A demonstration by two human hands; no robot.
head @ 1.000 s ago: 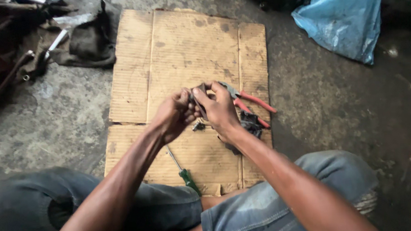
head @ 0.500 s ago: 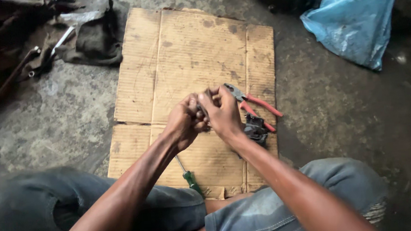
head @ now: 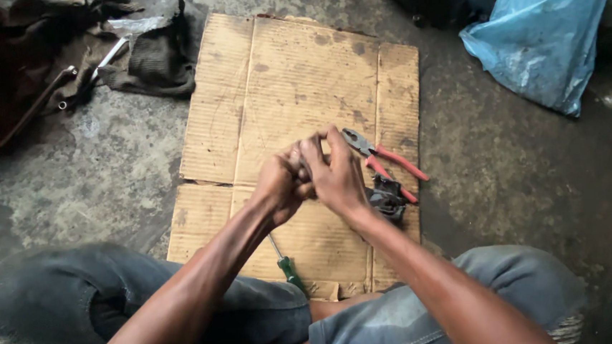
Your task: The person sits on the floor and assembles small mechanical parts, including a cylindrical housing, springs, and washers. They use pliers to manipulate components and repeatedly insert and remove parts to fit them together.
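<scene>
Left hand (head: 278, 185) and right hand (head: 335, 173) meet above the cardboard (head: 278, 88), fingers curled tight and pressed together around something small; the item itself is hidden inside the grip and cannot be identified. Pliers (head: 384, 161) with red handles lie on the cardboard just right of the right hand. A dark part (head: 388, 198) rests beside them, near the right wrist. A screwdriver (head: 285, 263) with a green handle lies below the left forearm. A blue bag (head: 540, 33) sits on the floor, upper right.
</scene>
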